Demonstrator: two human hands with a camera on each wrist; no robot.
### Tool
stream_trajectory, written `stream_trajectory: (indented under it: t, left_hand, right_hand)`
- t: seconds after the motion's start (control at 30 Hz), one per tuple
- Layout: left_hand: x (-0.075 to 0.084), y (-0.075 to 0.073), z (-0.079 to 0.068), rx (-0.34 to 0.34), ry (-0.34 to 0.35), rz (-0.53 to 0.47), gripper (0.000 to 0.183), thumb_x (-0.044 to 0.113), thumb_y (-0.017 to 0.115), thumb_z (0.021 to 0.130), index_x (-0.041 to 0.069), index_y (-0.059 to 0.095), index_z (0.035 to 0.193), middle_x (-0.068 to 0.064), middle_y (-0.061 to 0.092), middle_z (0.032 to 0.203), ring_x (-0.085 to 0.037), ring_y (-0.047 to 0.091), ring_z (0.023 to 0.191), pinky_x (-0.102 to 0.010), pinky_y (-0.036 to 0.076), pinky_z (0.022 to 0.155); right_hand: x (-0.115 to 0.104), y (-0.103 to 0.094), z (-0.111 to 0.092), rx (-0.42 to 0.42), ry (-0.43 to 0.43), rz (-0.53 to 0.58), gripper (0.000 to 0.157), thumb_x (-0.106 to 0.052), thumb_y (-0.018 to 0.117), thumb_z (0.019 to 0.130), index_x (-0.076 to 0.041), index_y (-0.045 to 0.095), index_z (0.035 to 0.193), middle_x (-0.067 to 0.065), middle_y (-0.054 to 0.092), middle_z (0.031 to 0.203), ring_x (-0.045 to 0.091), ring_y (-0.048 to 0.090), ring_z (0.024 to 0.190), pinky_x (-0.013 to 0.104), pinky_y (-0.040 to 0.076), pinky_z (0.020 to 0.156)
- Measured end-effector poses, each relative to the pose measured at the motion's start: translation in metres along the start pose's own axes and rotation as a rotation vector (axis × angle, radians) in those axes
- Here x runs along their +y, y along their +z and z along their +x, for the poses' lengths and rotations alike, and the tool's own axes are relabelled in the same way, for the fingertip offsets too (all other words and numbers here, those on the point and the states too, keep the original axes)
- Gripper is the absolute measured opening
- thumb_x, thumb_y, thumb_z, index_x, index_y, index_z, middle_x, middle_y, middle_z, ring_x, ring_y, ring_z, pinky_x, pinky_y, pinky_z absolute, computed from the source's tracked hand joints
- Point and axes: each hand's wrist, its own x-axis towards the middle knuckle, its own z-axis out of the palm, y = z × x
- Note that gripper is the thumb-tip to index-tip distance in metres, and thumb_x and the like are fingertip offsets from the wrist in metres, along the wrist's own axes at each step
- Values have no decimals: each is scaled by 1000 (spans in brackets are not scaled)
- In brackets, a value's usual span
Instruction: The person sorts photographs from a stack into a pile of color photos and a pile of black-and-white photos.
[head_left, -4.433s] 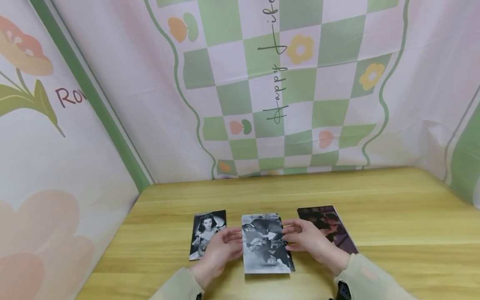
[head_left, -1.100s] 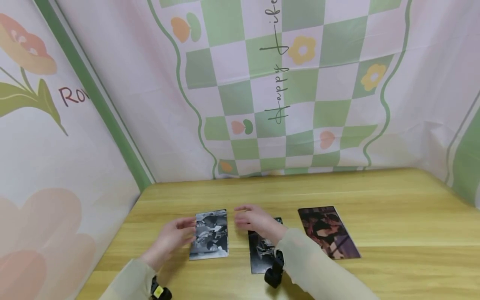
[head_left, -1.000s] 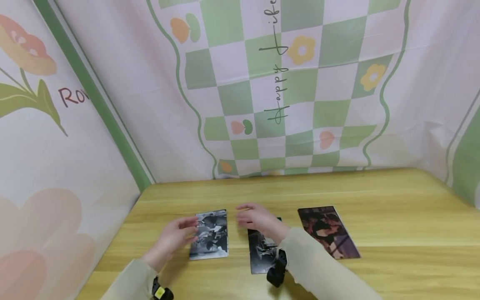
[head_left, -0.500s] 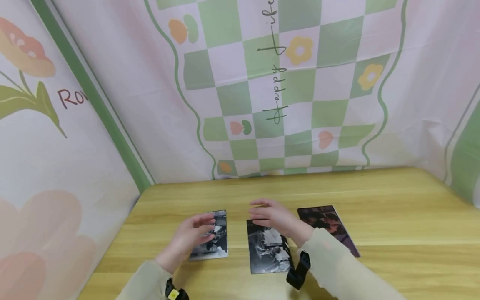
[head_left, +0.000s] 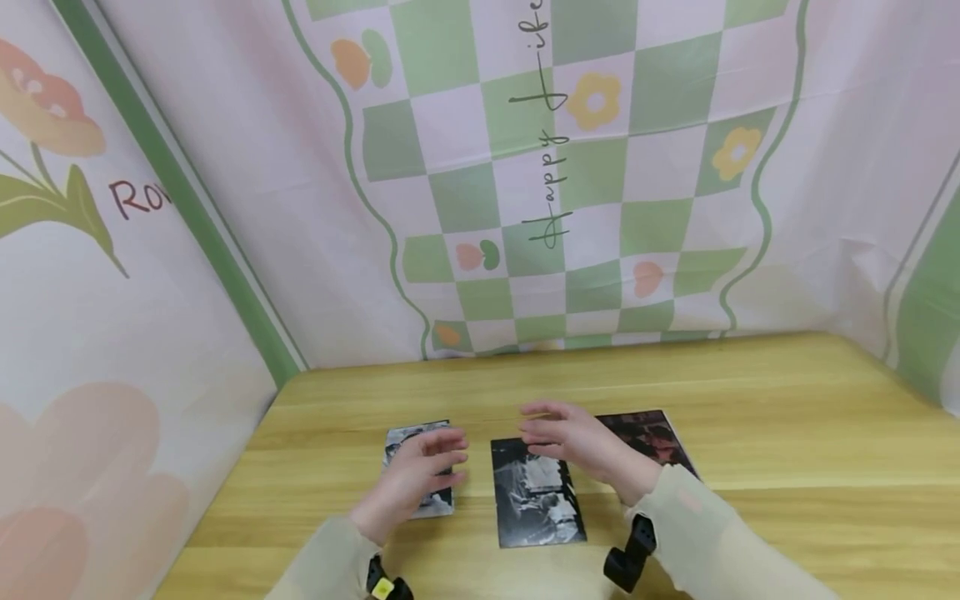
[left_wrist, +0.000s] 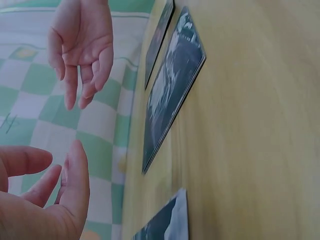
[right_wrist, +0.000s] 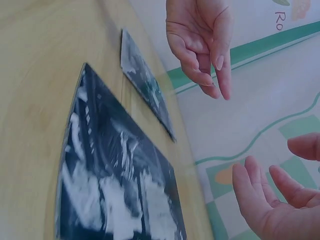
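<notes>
My left hand (head_left: 412, 475) hovers over the left black-and-white photo (head_left: 439, 505), partly covering it, with fingers loosely bent and nothing in them. Above the far right corner of the middle photo stack (head_left: 536, 504) is my right hand (head_left: 577, 442), also holding nothing. That stack shows a dark black-and-white picture on top and layered edges in the left wrist view. Partly hidden behind the right hand and forearm lies the reddish dark photo (head_left: 656, 437). Both wrist views show the palms facing each other, raised off the wooden table (left_wrist: 250, 125).
A patterned cloth (head_left: 600, 167) with green checks hangs behind the table's far edge, and another printed cloth (head_left: 135, 333) hangs at the left. A black wrist camera (head_left: 630, 554) hangs below the right cuff; another (head_left: 386, 579) sits at the left wrist.
Earlier both hands held a grey photo over the middle stack; it then lay on the left pile, beside the left hand. Since then, both hands have moved rightward with nothing in them.
</notes>
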Motion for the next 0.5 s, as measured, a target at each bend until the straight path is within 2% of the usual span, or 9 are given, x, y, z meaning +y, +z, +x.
stream_trajectory:
  t: [0.17, 0.5]
  left_hand:
    - [-5, 9, 3, -15, 3, -11, 43, 6, 52, 95, -10, 42, 134, -23, 52, 127, -17, 60, 102, -33, 55, 90]
    - [-12, 20, 7, -32, -18, 4, 40, 3, 54, 93, -8, 47, 130, -21, 54, 124, -19, 60, 102, -30, 56, 88]
  right_hand:
    - [6, -9, -6, 3, -6, 0, 52, -16, 51, 97, 10, 34, 138, 29, 43, 133, 23, 57, 109, 37, 51, 97]
    - [17, -21, -17, 34, 15, -39, 51, -13, 48, 98, 13, 31, 138, 34, 43, 133, 33, 54, 115, 41, 50, 98]
